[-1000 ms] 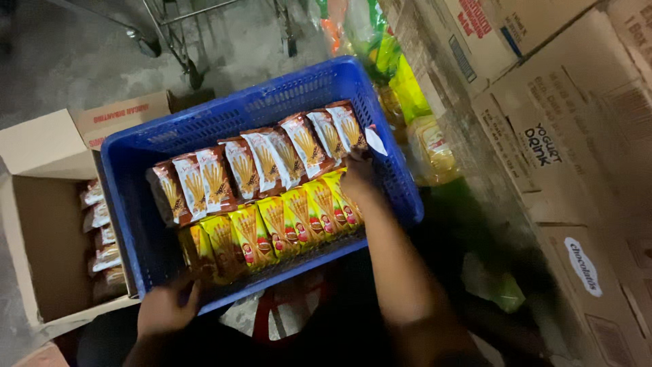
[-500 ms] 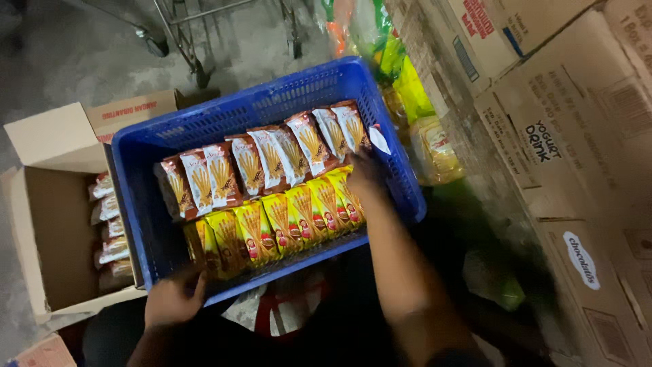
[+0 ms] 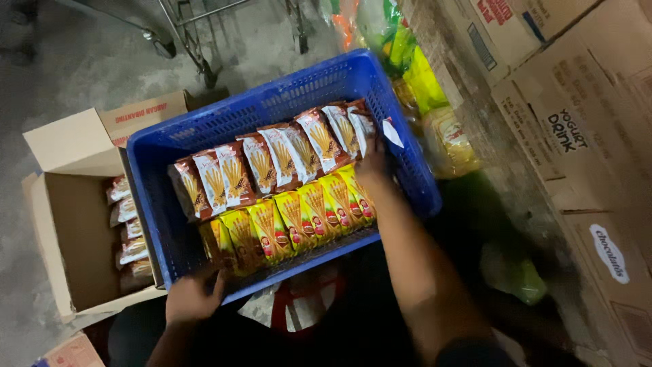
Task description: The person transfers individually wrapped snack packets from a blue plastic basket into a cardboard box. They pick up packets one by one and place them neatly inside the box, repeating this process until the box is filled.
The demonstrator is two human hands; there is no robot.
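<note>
Between the hands sits a blue crate [image 3: 282,109], holding two rows of snack packets: brown ones [image 3: 272,160] behind, yellow ones [image 3: 292,217] nearer. It looks like row-tidying. The right hand [image 3: 372,170] presses half-open on the row ends; the left hand [image 3: 190,299] curls over the crate's near rim.

Dim scene, light falling from above and strongest on the blue plastic crate [image 3: 285,102] and the glossy snack packets [image 3: 272,177], which throw small glints; the concrete floor [image 3: 81,61] at upper left reads grey and flat. Bottom of frame drops into near-black shadow, swallowing the right forearm below the right hand [image 3: 372,170] and leaving the left hand [image 3: 190,299] murky. Overall soft with slight motion blur, worst on the green and yellow bags [image 3: 407,54] at top right; cardboard cartons [image 3: 577,129] at right lean with edge distortion.
</note>
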